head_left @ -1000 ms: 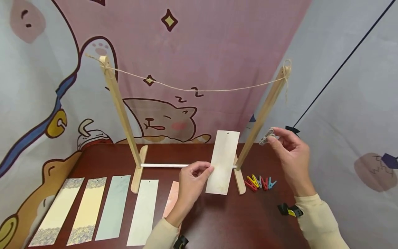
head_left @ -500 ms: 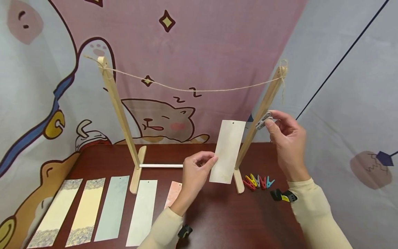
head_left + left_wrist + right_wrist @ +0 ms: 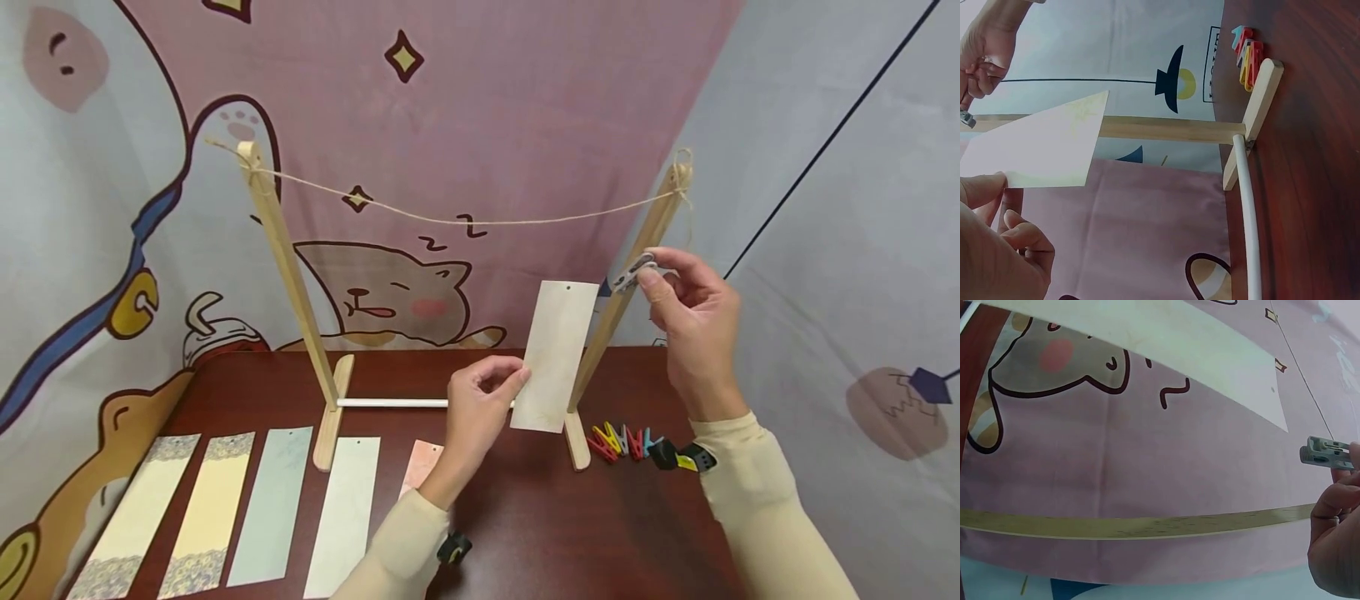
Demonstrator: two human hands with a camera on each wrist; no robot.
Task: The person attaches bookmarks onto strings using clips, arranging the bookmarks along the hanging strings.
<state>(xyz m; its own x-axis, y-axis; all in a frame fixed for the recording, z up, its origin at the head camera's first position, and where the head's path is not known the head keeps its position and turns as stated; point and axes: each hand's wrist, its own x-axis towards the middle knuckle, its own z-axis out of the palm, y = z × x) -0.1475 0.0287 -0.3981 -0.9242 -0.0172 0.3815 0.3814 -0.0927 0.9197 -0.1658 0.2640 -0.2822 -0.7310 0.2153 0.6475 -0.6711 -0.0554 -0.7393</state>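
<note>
My left hand (image 3: pixel 480 408) pinches the left edge of a cream bookmark card (image 3: pixel 557 358), which is held upright with its small punched hole at the top. In the left wrist view the thumb and fingers grip the card (image 3: pixel 1054 147) along its edge. To the right of the card's top corner, my right hand (image 3: pixel 693 325) pinches a grey clothespin (image 3: pixel 633 273) between thumb and fingers. The right wrist view shows the clothespin (image 3: pixel 1325 452) apart from the card (image 3: pixel 1210 356). Above both hands a thin twine line (image 3: pixel 517 222) sags between two wooden posts.
The wooden stand has a left post (image 3: pixel 288 275), a right post (image 3: pixel 637 267) and a white crossbar (image 3: pixel 393 403). Several coloured clothespins (image 3: pixel 618 440) lie by its right foot. Patterned, blue-grey, white (image 3: pixel 345 512) and pink (image 3: pixel 422 463) cards lie in a row on the dark table (image 3: pixel 540 533).
Both hands have risen towards the twine. The left hand has carried the cream card up and to the right, and the right hand has lifted the grey clothespin.
</note>
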